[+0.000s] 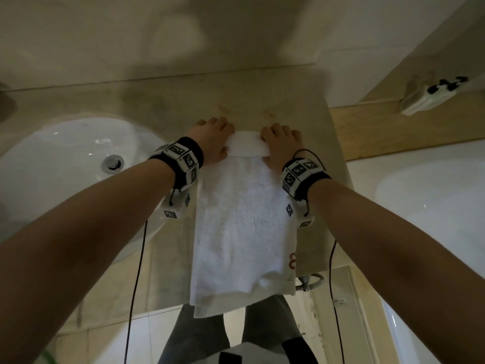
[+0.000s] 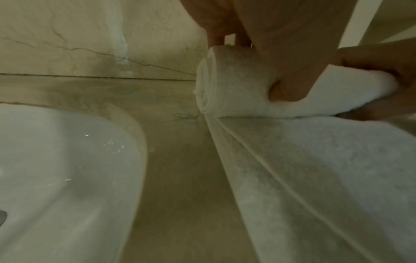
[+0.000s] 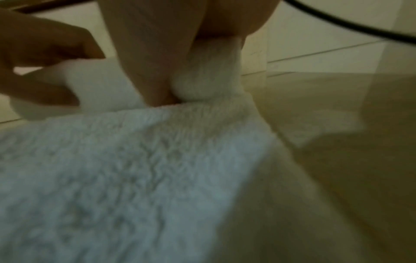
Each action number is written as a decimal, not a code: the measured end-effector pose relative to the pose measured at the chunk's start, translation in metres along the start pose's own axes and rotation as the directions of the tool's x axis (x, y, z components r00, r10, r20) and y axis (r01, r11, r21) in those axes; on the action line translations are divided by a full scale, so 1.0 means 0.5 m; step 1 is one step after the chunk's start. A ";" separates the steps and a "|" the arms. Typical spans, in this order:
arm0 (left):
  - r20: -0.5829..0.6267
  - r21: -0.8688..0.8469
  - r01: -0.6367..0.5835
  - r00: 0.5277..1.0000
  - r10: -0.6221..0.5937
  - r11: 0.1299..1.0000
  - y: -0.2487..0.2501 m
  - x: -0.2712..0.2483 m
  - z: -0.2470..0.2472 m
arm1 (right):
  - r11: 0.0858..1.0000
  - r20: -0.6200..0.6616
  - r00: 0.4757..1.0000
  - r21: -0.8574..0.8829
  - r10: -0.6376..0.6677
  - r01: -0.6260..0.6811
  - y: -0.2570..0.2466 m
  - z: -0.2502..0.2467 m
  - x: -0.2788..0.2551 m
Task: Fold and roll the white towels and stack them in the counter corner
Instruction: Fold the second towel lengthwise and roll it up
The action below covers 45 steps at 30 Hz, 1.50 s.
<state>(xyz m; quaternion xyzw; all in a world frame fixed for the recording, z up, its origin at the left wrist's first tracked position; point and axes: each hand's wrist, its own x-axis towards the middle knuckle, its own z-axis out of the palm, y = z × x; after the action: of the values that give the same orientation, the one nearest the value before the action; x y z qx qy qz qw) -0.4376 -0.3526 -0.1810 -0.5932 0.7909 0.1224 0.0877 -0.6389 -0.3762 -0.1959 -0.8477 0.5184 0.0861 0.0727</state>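
A white towel [image 1: 241,227], folded into a long strip, lies on the beige counter [image 1: 170,106], its near end hanging over the front edge. Its far end is wound into a small roll [image 1: 248,144]. My left hand [image 1: 212,139] grips the roll's left end, thumb in front and fingers curled over the back; the left wrist view shows the spiral of the roll [image 2: 234,83] beside my thumb. My right hand [image 1: 282,144] grips the right end the same way, and the roll [image 3: 207,74] is seen pressed against my right thumb in the right wrist view.
A white oval sink [image 1: 70,164] with a metal drain [image 1: 113,162] sits left of the towel. A white bathtub [image 1: 430,195] lies to the right past the counter's edge. A wall runs along the counter's back. Cables hang from both wrists.
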 end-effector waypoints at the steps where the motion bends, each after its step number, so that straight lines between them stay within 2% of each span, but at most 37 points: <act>1: 0.006 0.031 -0.005 1.000 0.005 1.000 0.007 -0.006 -0.001 | 0.999 0.000 1.000 0.050 0.010 -0.010 0.002 0.004 -0.006; 4: 0.025 0.103 -0.024 0.999 0.021 0.994 0.025 -0.021 0.001 | 0.973 0.069 0.998 0.232 -0.002 -0.015 0.020 -0.008 -0.020; 8: 0.021 0.064 -0.036 0.999 0.035 0.997 0.026 -0.035 -0.001 | 0.956 0.167 0.985 0.294 -0.046 -0.005 0.046 -0.043 -0.024; 10: 0.029 -0.073 -0.003 1.000 0.005 0.997 0.014 -0.040 -0.008 | 0.967 0.188 0.982 0.253 -0.019 -0.030 0.045 -0.046 -0.019; 13: 0.145 -0.197 0.092 0.987 -0.064 0.976 -0.006 -0.037 -0.022 | 0.998 0.245 0.968 0.059 -0.044 0.030 0.031 -0.044 0.003; 15: 0.167 -0.241 0.175 0.976 -0.137 0.955 -0.012 -0.035 -0.030 | 0.996 0.188 0.979 0.051 -0.083 0.074 0.026 -0.043 0.011; 16: 0.136 -0.237 0.180 0.979 -0.151 0.955 -0.012 -0.032 -0.029 | 0.995 0.137 0.986 0.062 -0.092 0.084 0.025 -0.038 0.012; 18: 0.057 -0.166 0.127 0.991 -0.119 0.978 -0.004 -0.028 -0.023 | 0.993 0.046 0.994 0.069 -0.095 0.092 0.023 -0.022 0.009; 20: 0.057 -0.076 0.088 0.995 -0.084 0.993 0.014 -0.033 -0.011 | 0.993 0.036 0.994 0.059 -0.106 0.103 0.020 -0.009 0.000; 22: 0.085 -0.013 0.073 0.994 -0.072 0.997 0.037 -0.044 -0.002 | 0.989 0.076 0.989 0.081 -0.130 0.124 0.024 -0.013 -0.010; 25: 0.075 0.034 0.070 0.995 -0.072 0.997 0.058 -0.057 -0.003 | 0.972 0.153 0.979 0.215 -0.133 0.098 0.042 -0.055 -0.014; 29: 0.150 0.036 0.174 0.973 -0.177 0.984 0.083 -0.057 -0.028 | 0.949 0.287 0.954 0.314 -0.084 -0.011 0.049 -0.106 0.002; 31: 0.231 0.054 0.187 0.953 -0.194 0.981 0.092 -0.047 -0.045 | 0.970 0.376 0.923 0.244 -0.084 -0.012 0.037 -0.110 0.010; 33: 0.302 0.006 0.224 0.928 -0.216 0.975 0.093 -0.038 -0.060 | 0.990 0.416 0.902 0.123 -0.117 0.072 0.025 -0.098 0.016; 36: 0.316 -0.134 0.351 0.901 -0.296 0.927 0.073 -0.033 -0.064 | 0.984 0.394 0.902 0.092 -0.178 0.154 0.026 -0.090 0.017; 38: 0.305 -0.173 0.393 0.893 -0.330 0.903 0.062 -0.048 -0.058 | 0.974 0.337 0.914 0.088 -0.225 0.207 0.037 -0.083 0.014; 42: 0.222 -0.190 0.382 0.914 -0.339 0.904 0.065 -0.070 -0.034 | 0.948 0.210 0.926 0.016 -0.313 0.317 0.053 -0.057 -0.003; 45: 0.074 -0.137 0.335 0.942 -0.327 0.932 0.093 -0.083 -0.012 | 0.919 0.138 0.910 0.003 -0.392 0.395 0.056 -0.061 -0.018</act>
<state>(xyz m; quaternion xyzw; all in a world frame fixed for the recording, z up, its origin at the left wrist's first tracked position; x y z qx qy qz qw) -0.4703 -0.3040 -0.1592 -0.7194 0.6660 0.1790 0.0827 -0.6657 -0.3877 -0.1649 -0.9277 0.3298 0.1335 0.1128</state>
